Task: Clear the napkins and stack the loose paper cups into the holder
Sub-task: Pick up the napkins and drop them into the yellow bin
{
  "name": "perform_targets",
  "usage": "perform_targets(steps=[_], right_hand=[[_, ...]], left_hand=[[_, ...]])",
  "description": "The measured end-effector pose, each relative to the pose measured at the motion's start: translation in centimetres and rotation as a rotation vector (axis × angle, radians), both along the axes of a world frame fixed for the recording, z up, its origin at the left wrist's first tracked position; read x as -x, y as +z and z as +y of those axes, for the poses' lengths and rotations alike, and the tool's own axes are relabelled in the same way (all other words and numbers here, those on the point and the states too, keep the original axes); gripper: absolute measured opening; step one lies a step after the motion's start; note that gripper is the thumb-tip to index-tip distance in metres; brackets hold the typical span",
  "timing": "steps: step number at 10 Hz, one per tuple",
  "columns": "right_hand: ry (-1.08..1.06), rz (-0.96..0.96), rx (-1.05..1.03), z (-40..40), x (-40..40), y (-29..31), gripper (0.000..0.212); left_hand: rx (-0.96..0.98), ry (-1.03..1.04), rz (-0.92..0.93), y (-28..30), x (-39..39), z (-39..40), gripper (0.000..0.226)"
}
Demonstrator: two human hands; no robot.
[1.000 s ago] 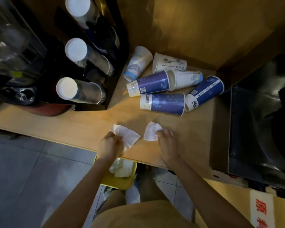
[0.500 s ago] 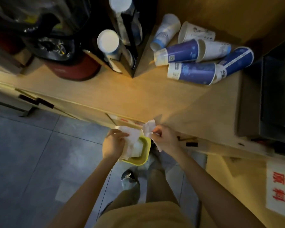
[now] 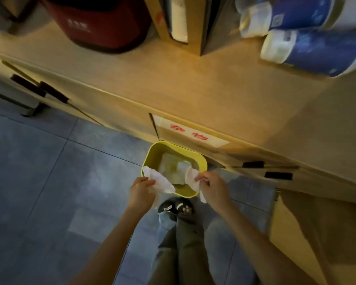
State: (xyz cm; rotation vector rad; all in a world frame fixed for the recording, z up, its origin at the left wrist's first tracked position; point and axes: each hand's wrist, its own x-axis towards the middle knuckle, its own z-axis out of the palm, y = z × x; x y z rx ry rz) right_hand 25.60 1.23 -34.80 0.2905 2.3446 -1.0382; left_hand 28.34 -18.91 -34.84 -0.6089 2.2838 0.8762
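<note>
- Now left hand [image 3: 141, 191] fingers pinch a napkin [image 3: 159, 181] over the bin [image 3: 152, 149] rim at 7 o'clock.
- Right hand [image 3: 213, 187] fingers grip another napkin [image 3: 191, 177] at 4 o'clock.
- Cups [image 3: 317, 50] lie on the bench [image 3: 173, 79].

Grey tiled floor [image 3: 39, 182] runs under a light wooden tabletop [image 3: 173, 79], warmly lit; cabinet fronts [image 3: 115, 112] below carry dark handles [image 3: 277, 175] and a red-lettered label [image 3: 190, 134].

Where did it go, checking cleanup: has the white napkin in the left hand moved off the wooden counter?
Yes. The white napkin left the wooden counter and now hangs over the yellow bin.
</note>
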Motion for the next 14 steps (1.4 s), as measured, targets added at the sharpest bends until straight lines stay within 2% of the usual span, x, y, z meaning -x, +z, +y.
perform_targets(steps=[1,2,4,5,7,8,9,10,11,12,14], right_hand=[[-0.053,-0.037,0.047,-0.6,0.0,-5.6,0.025],[-0.019,-0.074,0.072,-1.4,0.0,-11.2,0.032],[0.099,-0.01,0.008,-2.0,0.4,-22.1,0.025],[0.118,0.005,-0.048,-2.1,1.2,-26.9,0.025],[0.102,-0.106,-0.018,-2.8,1.9,-33.1,0.029],[0.171,-0.184,0.015,-2.9,1.9,-33.7,0.037],[0.215,-0.258,0.073,-2.4,1.6,-32.4,0.049],[0.207,-0.267,0.058,-2.0,1.7,-29.3,0.048],[0.137,-0.186,0.086,-1.8,2.2,-24.7,0.039],[0.147,-0.119,0.023,-1.6,3.5,-19.0,0.034],[0.118,0.175,0.029,-2.4,4.7,-4.2,0.018]], left_hand=[[0.018,0.02,0.06,-4.7,-0.1,-0.1,0.034],[-0.008,0.099,0.163,-9.5,0.3,0.4,0.03],[0.025,0.128,0.228,-19.1,2.4,1.5,0.026],[0.073,0.075,0.223,-23.5,3.3,2.2,0.028],[0.088,-0.049,-0.028,-29.6,4.6,2.6,0.029],[-0.013,-0.153,-0.126,-29.9,4.7,2.6,0.028],[0.012,-0.307,-0.224,-28.4,4.7,2.5,0.034],[0.005,-0.136,-0.235,-25.3,4.5,2.0,0.043],[-0.045,-0.166,-0.247,-21.5,4.4,1.8,0.036],[-0.074,-0.157,-0.173,-16.6,4.7,1.9,0.031],[-0.179,-0.141,0.016,-2.4,6.9,2.0,0.027]])
